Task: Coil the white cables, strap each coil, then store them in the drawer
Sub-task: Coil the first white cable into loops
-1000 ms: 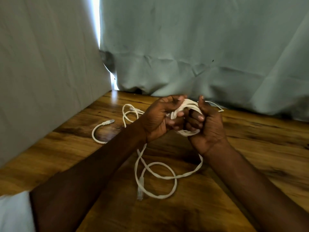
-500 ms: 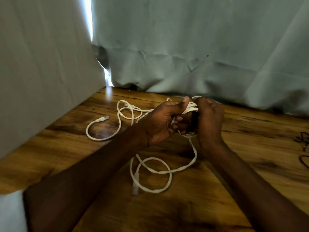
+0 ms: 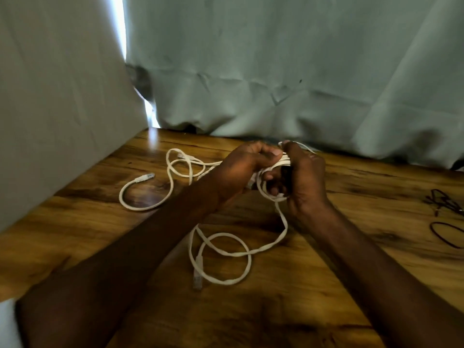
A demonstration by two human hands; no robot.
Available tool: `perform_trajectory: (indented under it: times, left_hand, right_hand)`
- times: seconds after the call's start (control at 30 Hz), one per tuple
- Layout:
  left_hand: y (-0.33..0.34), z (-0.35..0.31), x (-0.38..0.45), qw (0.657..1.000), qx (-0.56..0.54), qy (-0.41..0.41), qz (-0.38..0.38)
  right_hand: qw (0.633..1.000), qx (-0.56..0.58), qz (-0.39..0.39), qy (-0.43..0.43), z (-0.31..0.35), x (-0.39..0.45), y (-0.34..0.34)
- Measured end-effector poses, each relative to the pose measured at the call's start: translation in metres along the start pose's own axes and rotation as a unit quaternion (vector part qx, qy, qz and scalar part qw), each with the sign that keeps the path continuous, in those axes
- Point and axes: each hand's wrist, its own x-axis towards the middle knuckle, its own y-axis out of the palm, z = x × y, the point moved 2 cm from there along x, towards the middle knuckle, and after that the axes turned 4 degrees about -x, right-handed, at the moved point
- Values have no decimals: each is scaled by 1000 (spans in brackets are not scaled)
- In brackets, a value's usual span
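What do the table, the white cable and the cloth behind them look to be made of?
Table: wood or a wood-look surface, with brown grain, dark knots and a glossy finish that shows glare; solid or veneer, unclear. White cable: flat and flexible, apparently matte plastic-sheathed, lying in soft loops, with a clear plastic-looking plug. Cloth: pale woven fabric, matte, creased and draped in folds.

Wooden bench [image 3: 326, 285]: loose white cable [image 3: 221, 252] loops lie mid-surface and toward far-left corner; dark bands [image 3: 444, 217] near right edge.
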Motion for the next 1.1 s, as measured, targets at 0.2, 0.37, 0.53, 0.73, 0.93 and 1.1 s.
perform_trajectory:
  times: [0.2,0.37,0.53,0.73,0.93,1.1]
  left_hand:
    - [-7,6,7,993,110,16,32]
    - [-9,4,-2,991,-31,-71,109]
    - [-2,7,-2,985,-121,-94,79]
    - [17,22,2,999,-3,-21,-32]
    - [25,4,0,995,-86,39,-44]
    - [47,15,-5,995,-90,44,4]
  right_hand:
    - [987,-58,22,-147,3,-2,-4]
    - [993,-49,47,-101,4,-14,4]
    - [998,-17,32,-48,7,-18,9]
    - [999,-2,40,21,11,-25,-6]
    - [932,-304,-63,-186,40,-42,-75]
    - [913,-319,-128,-219,49,-69,-139]
